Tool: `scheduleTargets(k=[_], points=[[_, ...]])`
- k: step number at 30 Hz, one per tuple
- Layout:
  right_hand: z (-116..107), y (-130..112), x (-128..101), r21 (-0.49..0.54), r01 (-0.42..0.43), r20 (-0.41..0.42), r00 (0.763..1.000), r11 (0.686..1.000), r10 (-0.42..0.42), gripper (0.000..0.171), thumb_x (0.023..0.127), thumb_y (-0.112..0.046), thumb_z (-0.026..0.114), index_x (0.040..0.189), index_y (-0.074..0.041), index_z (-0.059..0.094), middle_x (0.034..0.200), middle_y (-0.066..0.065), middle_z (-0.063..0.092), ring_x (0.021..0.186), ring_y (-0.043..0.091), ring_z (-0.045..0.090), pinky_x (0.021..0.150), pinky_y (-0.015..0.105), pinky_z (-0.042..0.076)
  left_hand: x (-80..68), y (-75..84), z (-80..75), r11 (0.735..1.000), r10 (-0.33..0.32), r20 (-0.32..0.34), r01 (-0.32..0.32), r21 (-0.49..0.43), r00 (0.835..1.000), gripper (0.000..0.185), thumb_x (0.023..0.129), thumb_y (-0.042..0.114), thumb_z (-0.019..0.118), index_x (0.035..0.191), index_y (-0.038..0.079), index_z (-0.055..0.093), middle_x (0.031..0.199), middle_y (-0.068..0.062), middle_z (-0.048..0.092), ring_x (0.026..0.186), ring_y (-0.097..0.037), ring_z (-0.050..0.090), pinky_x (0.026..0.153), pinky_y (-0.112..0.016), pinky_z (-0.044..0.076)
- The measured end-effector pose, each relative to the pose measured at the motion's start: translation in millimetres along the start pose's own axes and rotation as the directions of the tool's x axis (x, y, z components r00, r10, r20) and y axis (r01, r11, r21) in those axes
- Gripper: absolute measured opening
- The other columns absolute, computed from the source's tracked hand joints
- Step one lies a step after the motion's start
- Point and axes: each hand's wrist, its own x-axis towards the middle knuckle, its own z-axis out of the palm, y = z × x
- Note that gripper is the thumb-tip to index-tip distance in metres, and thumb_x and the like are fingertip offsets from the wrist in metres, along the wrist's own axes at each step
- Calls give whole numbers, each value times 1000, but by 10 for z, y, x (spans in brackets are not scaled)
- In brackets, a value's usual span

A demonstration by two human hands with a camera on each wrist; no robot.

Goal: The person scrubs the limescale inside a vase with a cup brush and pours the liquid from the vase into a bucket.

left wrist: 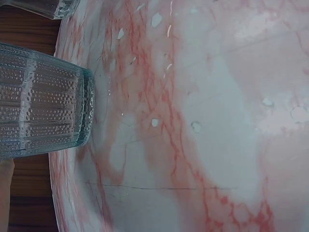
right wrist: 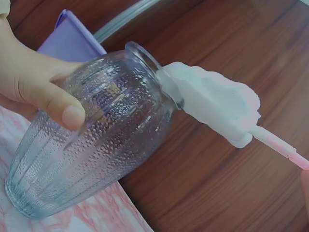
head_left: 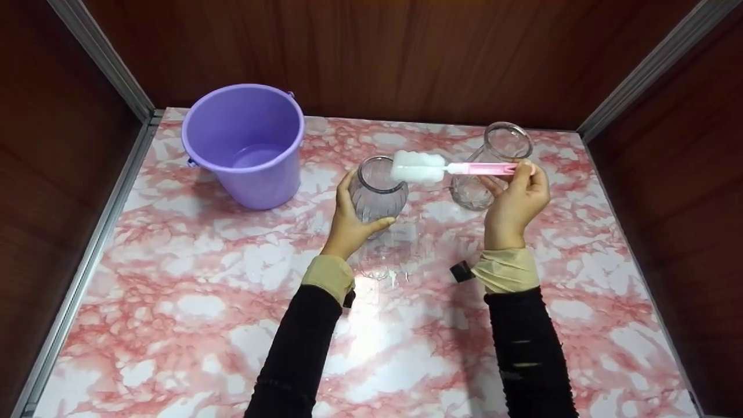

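Clear glass vase [head_left: 380, 200]: I held it over the bench [head_left: 174, 348], nearer the far edge, left hand [head_left: 351, 223] fingers curled round it. My right hand [head_left: 516, 200] pinched the sponge brush [head_left: 418, 167] beside the rim. Step, as judged: brush insertion; next move required aligning sponge with mouth.

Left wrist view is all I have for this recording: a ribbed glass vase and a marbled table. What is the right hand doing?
Observer: The right hand holds a brush by its pink handle.
Operator: Where is the brush's head?
Observer: Its white sponge head is at the mouth of the glass vase, most of it outside.
Operator: What else stands on the table?
Observer: A purple bucket, to the left of the vase in the head view.
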Motion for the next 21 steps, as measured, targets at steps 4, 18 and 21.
scheduleTargets(k=[4,18,21], points=[[-38,3,28,58,-70,-30,997,996,71,25,105,1,46,83,4,56,78,13,53,61,21,59,56,37,62,-2,0,-10,1000,13,-11,-13,0,1000,116,75,26,93,159,18,14,164,-10,22,149,-27,26,122,-45,26],[-404,137,102,178,-344,-129,921,922,368,24,104,2,42,81,4,48,84,14,50,68,22,63,75,33,62,-9,-8,-9,999,25,-25,-24,26,999,118,74,27,93,159,12,13,163,-12,22,149,-29,27,121,-47,28],[-515,209,82,187,-352,-164,909,917,382,23,104,1,44,82,4,50,83,13,51,68,22,63,74,34,62,-9,0,14,1000,12,-15,-12,23,1000,117,74,29,93,159,13,13,164,-10,21,150,-28,26,121,-47,27]])
